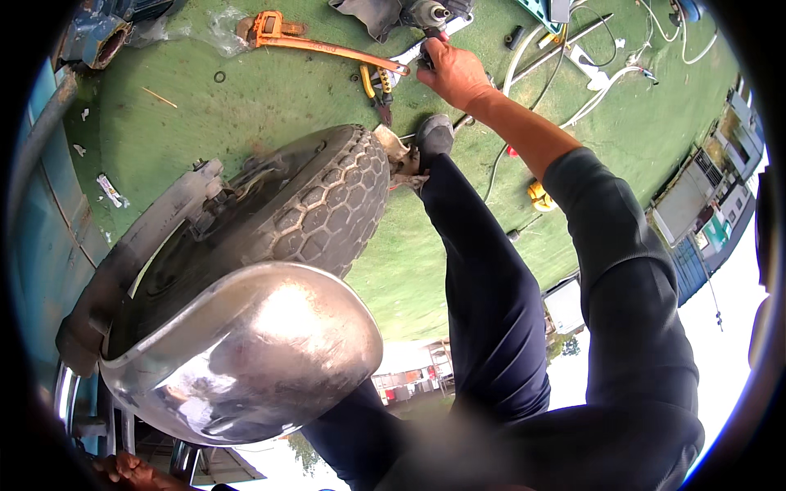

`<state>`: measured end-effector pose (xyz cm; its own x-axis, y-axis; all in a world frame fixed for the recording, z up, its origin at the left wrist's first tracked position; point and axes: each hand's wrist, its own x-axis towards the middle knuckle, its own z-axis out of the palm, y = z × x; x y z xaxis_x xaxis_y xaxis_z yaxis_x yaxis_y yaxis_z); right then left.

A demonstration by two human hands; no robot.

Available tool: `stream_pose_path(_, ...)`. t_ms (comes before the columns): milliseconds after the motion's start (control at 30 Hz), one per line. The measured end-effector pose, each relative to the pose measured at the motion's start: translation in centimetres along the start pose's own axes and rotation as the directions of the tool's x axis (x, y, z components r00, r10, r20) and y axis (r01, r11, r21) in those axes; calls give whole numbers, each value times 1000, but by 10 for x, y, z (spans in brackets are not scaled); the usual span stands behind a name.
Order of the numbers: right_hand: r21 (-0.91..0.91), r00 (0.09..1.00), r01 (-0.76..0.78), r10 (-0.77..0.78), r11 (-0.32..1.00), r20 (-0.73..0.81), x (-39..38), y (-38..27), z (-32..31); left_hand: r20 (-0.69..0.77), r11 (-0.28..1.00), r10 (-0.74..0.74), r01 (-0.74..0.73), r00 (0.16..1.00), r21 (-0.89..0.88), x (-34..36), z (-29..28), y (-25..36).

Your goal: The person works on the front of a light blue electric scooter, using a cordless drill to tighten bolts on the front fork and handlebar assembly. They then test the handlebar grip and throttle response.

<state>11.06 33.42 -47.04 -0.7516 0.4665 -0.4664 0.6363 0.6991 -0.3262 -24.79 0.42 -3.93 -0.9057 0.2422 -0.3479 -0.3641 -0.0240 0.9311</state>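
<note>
Green ground (176,123) spreads beyond and to the right of the wheel (327,204), with low buildings (708,188) far to its right. Beyond the wheel, the right hand (454,75) has its grip curled around the dark handle of a grey power tool (426,14). On the wheel's near side, the left hand (137,473) is near a chrome tube (184,460); I cannot tell its grip. An orange pipe wrench (327,51) and yellow-handled pliers (381,101) lie beyond the wheel; a shiny mudguard (246,360) partly hides it.
</note>
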Motion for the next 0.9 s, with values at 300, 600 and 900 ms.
stream_pose_path(300, 221, 961, -204, 238, 954, -141, -1, 31, -67, -51, 1000, 18, -19, 999, -17, -24, -5, 25)
stream_pose_path(600, 59, 976, -206, 209, 977, -54, 16, 30, -66, -90, 1000, 8, -9, 996, -7, -27, -18, 32)
stream_pose_path(900, -68, 971, -219, 224, 973, 81, 52, 18, -78, -109, 1000, -22, 23, 994, 4, -25, -23, 42)
